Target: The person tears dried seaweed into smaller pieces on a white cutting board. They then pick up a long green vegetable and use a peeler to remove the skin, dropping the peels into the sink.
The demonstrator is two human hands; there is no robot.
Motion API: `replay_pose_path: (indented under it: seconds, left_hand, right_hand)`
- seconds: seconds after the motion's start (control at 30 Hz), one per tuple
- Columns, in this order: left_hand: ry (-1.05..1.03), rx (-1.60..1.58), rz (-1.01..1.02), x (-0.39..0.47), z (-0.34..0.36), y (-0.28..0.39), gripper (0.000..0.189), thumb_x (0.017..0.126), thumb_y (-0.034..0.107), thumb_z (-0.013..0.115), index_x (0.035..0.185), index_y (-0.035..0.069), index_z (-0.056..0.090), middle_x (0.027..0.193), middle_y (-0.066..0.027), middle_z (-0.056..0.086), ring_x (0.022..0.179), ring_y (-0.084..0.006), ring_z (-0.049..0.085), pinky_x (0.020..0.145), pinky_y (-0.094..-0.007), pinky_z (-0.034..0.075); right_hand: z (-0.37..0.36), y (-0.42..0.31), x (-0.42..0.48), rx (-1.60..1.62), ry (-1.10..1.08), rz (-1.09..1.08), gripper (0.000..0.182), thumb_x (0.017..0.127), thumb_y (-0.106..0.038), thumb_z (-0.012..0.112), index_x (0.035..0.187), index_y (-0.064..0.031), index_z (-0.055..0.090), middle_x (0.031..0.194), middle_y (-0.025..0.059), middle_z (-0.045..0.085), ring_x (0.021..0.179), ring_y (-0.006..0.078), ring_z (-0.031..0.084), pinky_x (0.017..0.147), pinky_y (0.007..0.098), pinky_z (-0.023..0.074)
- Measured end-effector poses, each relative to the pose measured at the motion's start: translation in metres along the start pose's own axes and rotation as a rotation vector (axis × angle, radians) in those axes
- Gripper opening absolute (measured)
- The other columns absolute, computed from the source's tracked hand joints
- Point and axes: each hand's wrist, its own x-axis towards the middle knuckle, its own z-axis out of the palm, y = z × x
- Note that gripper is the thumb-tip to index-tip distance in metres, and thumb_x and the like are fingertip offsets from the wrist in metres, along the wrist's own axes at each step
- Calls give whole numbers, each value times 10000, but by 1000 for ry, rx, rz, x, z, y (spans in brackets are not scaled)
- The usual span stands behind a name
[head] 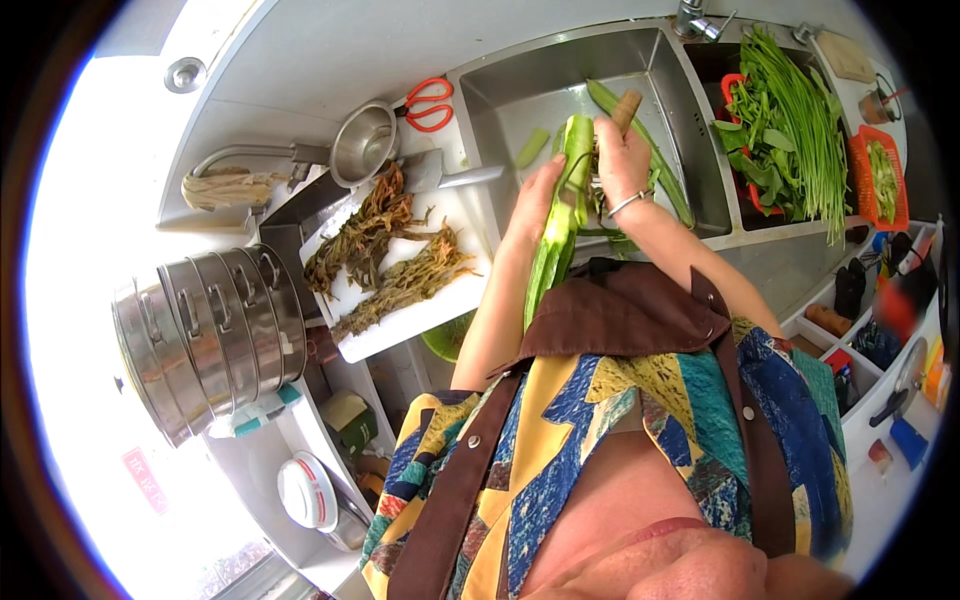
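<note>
My left hand (541, 196) grips a long green gourd (561, 225), probably a luffa, that slants up over the sink (690, 199) from my apron. Its skin is partly pared, with pale flesh showing. My right hand (624, 161), with a bracelet at the wrist, is closed around a tool with a wooden handle (626, 111), close against the gourd's side. The tool's working end is mostly hidden. Below my hands in the steel basin lie another long green gourd (671, 176), a short green piece (532, 148) and some green peelings (611, 236).
On the left, a white cutting board (390, 334) bears wilted preserved greens (409, 289) and a cleaver (424, 171). Red-handled scissors (429, 105) and a steel bowl (364, 145) sit behind. Leafy greens (787, 135) fill the right basin, beside a red basket (862, 180). Stacked steamers (225, 330) stand far left.
</note>
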Motion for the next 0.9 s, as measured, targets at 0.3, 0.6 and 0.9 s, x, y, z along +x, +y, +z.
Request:
replay_pose_path:
  seconds: [0.3, 0.6, 0.9]
  left_hand:
    - [-434, -301, -129, -16, 5, 1, 381, 861, 330, 440, 1060, 7, 470, 849, -111, 523, 711, -170, 464, 635, -251, 408]
    - [-354, -435, -243, -12, 11, 9, 371, 913, 337, 356, 1131, 44, 425, 885, -138, 527, 754, -228, 532, 657, -336, 471]
    - [-205, -142, -210, -11, 18, 26, 357, 923, 300, 356, 1092, 6, 468, 918, -131, 572, 764, -201, 574, 643, -325, 498]
  right_hand:
    - [-24, 5, 99, -162, 367, 29, 436, 704, -346, 540, 691, 90, 549, 631, 114, 541, 607, 203, 499, 618, 355, 401]
    - [-7, -27, 13, 16, 81, 54, 309, 701, -347, 567, 623, -54, 511, 491, -35, 382, 433, 73, 338, 423, 232, 249]
    - [-5, -3, -26, -84, -132, -52, 238, 778, -227, 542, 696, -4, 528, 586, 16, 511, 548, 93, 466, 523, 252, 384]
